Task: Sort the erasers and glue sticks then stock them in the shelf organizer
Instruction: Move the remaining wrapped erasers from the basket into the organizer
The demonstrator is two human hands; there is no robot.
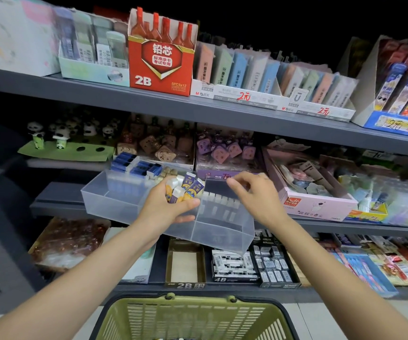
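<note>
Erasers (pixel 185 190) sit bunched in our left hand (pixel 166 209), its grip curled round them, above the green basket (pixel 193 317) nearest us. Our right hand (pixel 254 195) hovers over the clear organizer (pixel 134 209), fingers loosely bent, grasping nothing. Blue erasers (pixel 136 165) line its back, on the middle shelf (pixel 58 202).

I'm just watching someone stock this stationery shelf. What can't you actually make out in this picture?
- Head view: how many purple-wrapped erasers the left hand grips; its fingers cover most of them.
- What the right hand pinches, if anything; its fingertips hide it.
- The green basket: its contents are cut off by the bottom edge.
- Print on the blue erasers: too small and blurred.
</note>
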